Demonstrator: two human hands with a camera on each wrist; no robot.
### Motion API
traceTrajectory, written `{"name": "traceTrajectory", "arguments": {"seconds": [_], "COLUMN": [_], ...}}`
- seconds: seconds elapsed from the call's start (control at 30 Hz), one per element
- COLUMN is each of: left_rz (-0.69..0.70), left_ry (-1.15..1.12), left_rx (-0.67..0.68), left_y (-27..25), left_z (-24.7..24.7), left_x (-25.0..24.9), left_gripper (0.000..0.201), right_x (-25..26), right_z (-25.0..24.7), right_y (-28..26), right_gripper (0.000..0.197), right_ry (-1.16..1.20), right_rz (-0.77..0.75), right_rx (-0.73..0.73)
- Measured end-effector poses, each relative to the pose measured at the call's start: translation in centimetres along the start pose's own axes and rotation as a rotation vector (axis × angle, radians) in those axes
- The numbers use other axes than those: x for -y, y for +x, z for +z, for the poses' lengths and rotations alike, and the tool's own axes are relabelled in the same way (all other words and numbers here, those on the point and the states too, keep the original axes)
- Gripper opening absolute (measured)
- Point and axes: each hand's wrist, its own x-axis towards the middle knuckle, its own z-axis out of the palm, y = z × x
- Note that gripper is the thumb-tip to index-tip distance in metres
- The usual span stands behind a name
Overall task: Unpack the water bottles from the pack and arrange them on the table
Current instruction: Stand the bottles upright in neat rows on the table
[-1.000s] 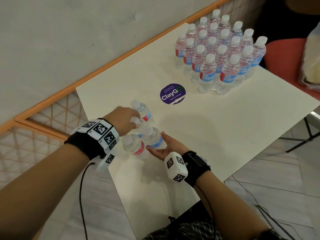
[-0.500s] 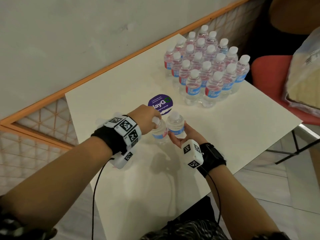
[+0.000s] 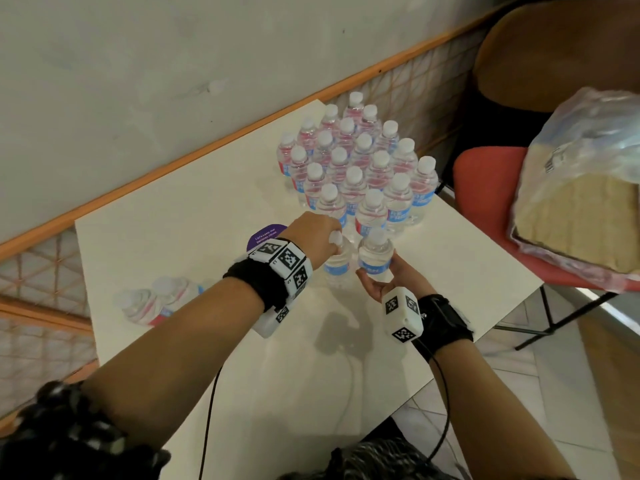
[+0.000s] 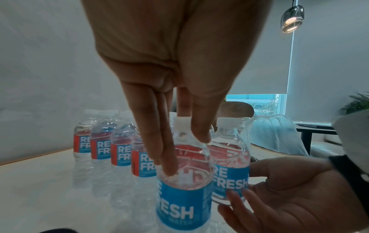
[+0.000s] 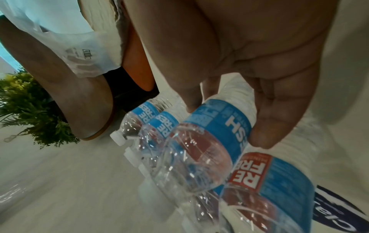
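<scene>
A: Where do the two carried bottles go from here?

B: The block (image 3: 360, 168) of standing bottles lies just ahead of both hands, at the far end of the surface (image 3: 194, 216). The left hand (image 3: 313, 237) pinches one bottle (image 3: 337, 263) from above, fingers down round its neck and shoulder. The right hand (image 3: 384, 280) cups another bottle (image 3: 375, 252) low on its blue label, from the near side.

A: Upright?

B: Both, caps up, side by side and nearly touching. The right one sits nearest the block's front row; I'd judge it lands first, extending that row.

A: On the surface or lifted?

B: I cannot tell from these views.

A: Anything left to unpack?

B: A few bottles (image 3: 156, 303) lie on their sides at the near left edge, well apart from the block, behind the left arm. Whether wrap is round them is too blurred to say. A clear bag (image 3: 585, 181) on a red chair (image 3: 485, 188) holds something pale.
</scene>
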Motion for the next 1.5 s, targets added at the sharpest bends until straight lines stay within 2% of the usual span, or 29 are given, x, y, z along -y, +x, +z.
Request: {"name": "traceTrajectory", "arguments": {"seconds": [0.3,0.4,0.5,0.67,0.73,0.83,0.93,1.03,1.13,1.2,1.3,1.4,1.5], "left_rz": [-0.125,-0.162,-0.187,-0.184,-0.186,-0.190,-0.210,-0.229,-0.259,-0.226,-0.032,0.205,0.305], "left_ry": [-0.099,-0.058,-0.137,-0.226,-0.239,-0.252,-0.261,-0.144,0.063,0.138,0.090,0.073,0.121], "left_rx": [-0.009,-0.052,-0.037,-0.085,-0.096,-0.114,-0.129,-0.119,-0.135,-0.235,-0.353,-0.284,-0.111], "left_y": [3.5,3.9,3.8,3.7,3.9,4.2,4.2,4.1,3.6,3.3,3.9,5.1,7.1], "left_z": [0.9,1.0,1.0,1.1,1.3,1.6,2.0,2.1,1.4,0.5,-0.6,-0.8,0.1], "left_x": [-1.6,-1.6,-1.2,-0.5,-0.6,-1.0,-1.2,-0.8,-1.3,-2.3,-4.2,-6.9,-9.2], "left_gripper": [0.042,0.051,0.045,0.038,0.036,0.034,0.041,0.051,0.064,0.061,0.045,0.042,0.046], "right_x": [4.9,6.1,7.1,7.5,6.9,6.0,5.5,5.1,5.2,5.4,5.7,6.1,6.3], "right_z": [-1.7,-2.4,-3.6,-5.5,-5.9,-6.2,-6.5,-6.3,-5.8,-5.5,-5.3,-5.5,-5.9], "right_y": [-1.3,-1.0,-0.2,1.0,1.0,1.1,1.4,2.0,3.1,3.6,3.8,3.6,3.5], "right_gripper": [0.057,0.059,0.059,0.040,0.038,0.047,0.057,0.063,0.075,0.076,0.074,0.072,0.070], "right_ry": [-0.078,-0.140,-0.180,-0.306,-0.356,-0.432,-0.570,-0.811,-0.912,-0.925,-0.986,-1.048,-1.098], "right_rz": [-0.020,-0.088,-0.148,-0.378,-0.424,-0.508,-0.634,-0.765,-0.867,-0.945,-1.021,-1.027,-1.039], "right_rx": [0.014,-0.001,0.035,0.013,0.011,-0.014,-0.070,-0.179,-0.286,-0.343,-0.340,-0.316,-0.283]}}
